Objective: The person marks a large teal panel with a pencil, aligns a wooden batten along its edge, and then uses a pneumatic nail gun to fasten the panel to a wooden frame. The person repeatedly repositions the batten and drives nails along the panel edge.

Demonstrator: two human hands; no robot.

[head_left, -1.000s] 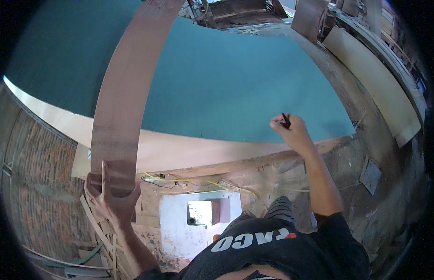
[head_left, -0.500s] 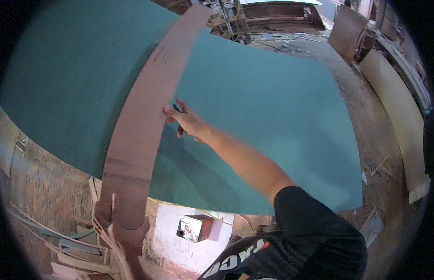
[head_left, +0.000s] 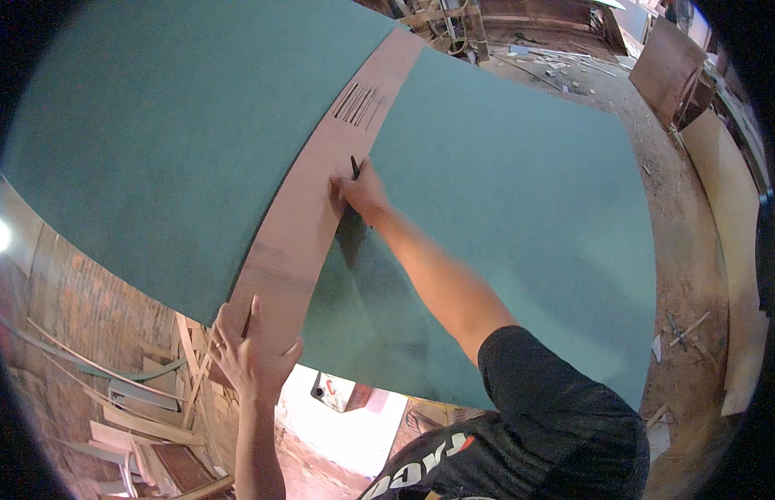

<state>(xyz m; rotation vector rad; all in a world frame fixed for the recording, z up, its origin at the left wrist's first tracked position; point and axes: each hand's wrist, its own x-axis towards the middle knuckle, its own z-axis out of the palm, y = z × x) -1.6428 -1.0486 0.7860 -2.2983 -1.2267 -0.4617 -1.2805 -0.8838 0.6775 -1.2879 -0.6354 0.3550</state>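
A long pinkish-brown wooden strip (head_left: 283, 208) lies diagonally across a large teal sheet (head_left: 521, 242), with dark slot-like marks near its far end. My left hand (head_left: 254, 350) grips the near end of the strip, index finger stretched along the top and thumb at the right edge. My right hand (head_left: 358, 187) is closed on a slim black pen-like tool (head_left: 355, 167) at the strip's right edge, around the middle of its length, with its fingertips against the strip.
Pale boards (head_left: 721, 250) and a brown panel (head_left: 662, 67) line the right side. Scrap strips (head_left: 145, 392) are piled at lower left. A white board (head_left: 379, 417) with a small container (head_left: 337, 392) lies below the sheet's near edge. A cluttered frame (head_left: 446, 29) stands at the back.
My right hand has moved left and forward from over the teal sheet onto the strip's edge. The strip now appears further right and more slanted, my left hand still at its near end.
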